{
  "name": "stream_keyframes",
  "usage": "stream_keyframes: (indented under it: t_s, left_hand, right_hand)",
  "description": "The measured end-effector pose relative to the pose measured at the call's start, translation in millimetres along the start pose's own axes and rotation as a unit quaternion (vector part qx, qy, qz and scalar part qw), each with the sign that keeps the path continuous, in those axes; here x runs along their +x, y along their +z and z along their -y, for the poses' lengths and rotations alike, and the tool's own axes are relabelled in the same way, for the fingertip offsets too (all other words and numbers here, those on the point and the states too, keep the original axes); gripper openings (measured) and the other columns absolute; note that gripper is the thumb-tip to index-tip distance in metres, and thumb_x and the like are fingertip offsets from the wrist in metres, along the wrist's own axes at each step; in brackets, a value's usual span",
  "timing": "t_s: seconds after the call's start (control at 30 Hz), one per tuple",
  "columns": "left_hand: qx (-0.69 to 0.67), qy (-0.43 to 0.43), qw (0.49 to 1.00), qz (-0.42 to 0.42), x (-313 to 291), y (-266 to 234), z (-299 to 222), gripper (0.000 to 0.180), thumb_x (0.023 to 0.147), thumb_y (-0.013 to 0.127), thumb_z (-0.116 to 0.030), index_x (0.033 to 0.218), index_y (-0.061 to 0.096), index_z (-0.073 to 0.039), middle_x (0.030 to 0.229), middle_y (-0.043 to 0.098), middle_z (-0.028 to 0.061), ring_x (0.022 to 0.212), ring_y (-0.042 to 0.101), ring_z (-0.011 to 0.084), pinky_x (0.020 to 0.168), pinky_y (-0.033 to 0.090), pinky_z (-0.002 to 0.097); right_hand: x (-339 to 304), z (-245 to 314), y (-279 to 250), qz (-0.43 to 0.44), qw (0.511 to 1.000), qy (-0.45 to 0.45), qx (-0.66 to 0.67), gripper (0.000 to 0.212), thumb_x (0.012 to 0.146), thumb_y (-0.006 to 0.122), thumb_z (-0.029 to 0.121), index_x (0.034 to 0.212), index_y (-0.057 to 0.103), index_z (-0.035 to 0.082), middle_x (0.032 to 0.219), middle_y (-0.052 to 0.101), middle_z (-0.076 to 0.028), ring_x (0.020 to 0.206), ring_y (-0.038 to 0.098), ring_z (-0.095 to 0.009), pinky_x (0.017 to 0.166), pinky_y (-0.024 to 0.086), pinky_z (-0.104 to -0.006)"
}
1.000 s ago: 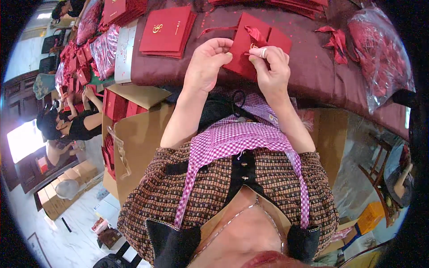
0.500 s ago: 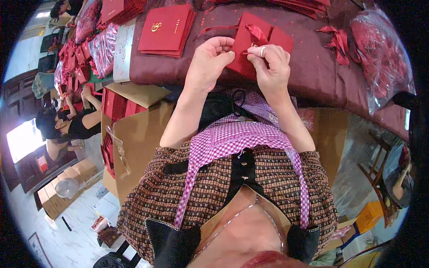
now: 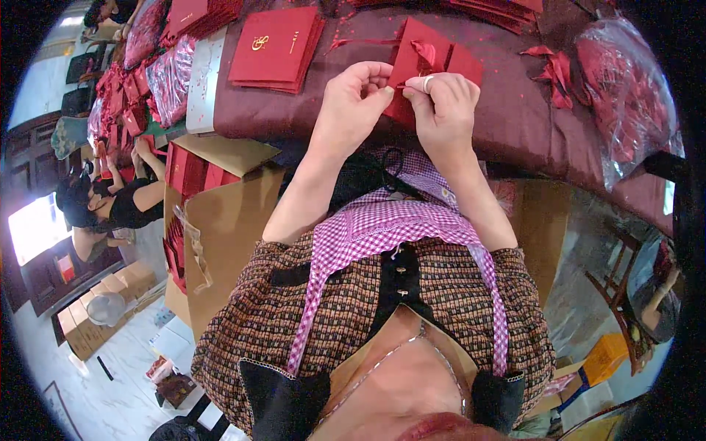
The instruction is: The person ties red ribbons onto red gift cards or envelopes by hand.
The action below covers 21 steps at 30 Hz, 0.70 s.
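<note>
A flat red paper piece (image 3: 463,62), like a gift envelope or folded bag, lies on the cloth beyond my hands. A shiny red ribbon (image 3: 424,51) is looped on its face. With thumb and forefinger pinched, my right hand (image 3: 450,110) holds what looks like a thin end of this ribbon over the near part; a ring shows on one finger. Beside the left edge, my left hand (image 3: 349,110) has its fingers curled in and its thumb close to the right fingertips. What the left fingers hold, if anything, is hidden. Another ribbon strand (image 3: 364,42) trails leftward from the paper.
Red stacked pieces with gold print (image 3: 273,50) lie to the left on the dark red tablecloth (image 3: 265,117). Loose ribbon (image 3: 555,73) and a clear plastic bag (image 3: 625,95) are at right. An open carton (image 3: 235,242) stands below left; another person (image 3: 125,202) works further left.
My left hand has shifted slightly right, its thumb now nearer the right fingertips. The right hand stays pinched in nearly the same place, and the red paper has barely moved.
</note>
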<state>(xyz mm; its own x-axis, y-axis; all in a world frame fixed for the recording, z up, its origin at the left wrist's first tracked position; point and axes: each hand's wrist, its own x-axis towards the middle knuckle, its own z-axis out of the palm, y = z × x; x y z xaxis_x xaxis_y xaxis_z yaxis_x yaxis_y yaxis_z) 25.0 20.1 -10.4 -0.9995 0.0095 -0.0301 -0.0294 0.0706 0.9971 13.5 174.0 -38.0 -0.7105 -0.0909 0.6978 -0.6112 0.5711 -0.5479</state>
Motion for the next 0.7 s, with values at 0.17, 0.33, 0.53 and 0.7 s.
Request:
stream_keyframes:
  t_s: [0.17, 0.33, 0.53, 0.7]
  left_hand:
    - [0.034, 0.019, 0.999, -0.028, -1.9, 3.7, -1.3, 0.023, 0.080, 0.063, 0.001, 0.103, 0.063, 0.005, 0.086, 0.062, 0.0024, 0.073, 0.053, 0.0064, 0.067, 0.048, 0.0224]
    - [0.091, 0.084, 0.991, -0.048, -4.8, 10.3, -2.8, 0.021, 0.078, 0.062, 0.004, 0.099, 0.063, 0.004, 0.082, 0.062, 0.0068, 0.069, 0.056, 0.0113, 0.065, 0.048, 0.0250]
    - [0.202, 0.158, 0.965, -0.060, -9.3, 14.7, -8.5, 0.023, 0.080, 0.060, 0.006, 0.102, 0.064, 0.001, 0.082, 0.059, 0.0016, 0.071, 0.051, 0.0075, 0.066, 0.044, 0.0216]
    - [0.169, 0.138, 0.974, -0.063, -10.0, 13.1, -7.4, 0.021, 0.080, 0.060, 0.005, 0.100, 0.064, 0.001, 0.081, 0.058, 0.0029, 0.070, 0.051, 0.0083, 0.065, 0.043, 0.0222]
  right_hand:
    - [5.2, 7.1, -6.1, 0.009, 0.998, -0.048, -0.048, 0.011, 0.074, 0.069, 0.011, 0.081, 0.061, 0.011, 0.078, 0.059, -0.002, 0.081, 0.057, -0.021, 0.079, 0.037, -0.0366]
    - [9.2, 14.2, -11.1, 0.019, 0.990, -0.095, -0.105, 0.010, 0.074, 0.066, 0.011, 0.079, 0.058, 0.011, 0.075, 0.056, -0.003, 0.078, 0.056, -0.021, 0.078, 0.037, -0.0376]
    - [9.3, 15.3, -11.8, 0.047, 0.985, -0.093, -0.136, 0.008, 0.075, 0.065, 0.010, 0.077, 0.057, 0.011, 0.073, 0.057, -0.005, 0.075, 0.056, -0.023, 0.074, 0.037, -0.0379]
    - [8.3, 8.9, -10.5, 0.070, 0.997, 0.033, 0.026, 0.008, 0.076, 0.065, 0.008, 0.077, 0.057, 0.009, 0.070, 0.060, -0.006, 0.071, 0.058, -0.025, 0.071, 0.038, -0.0387]
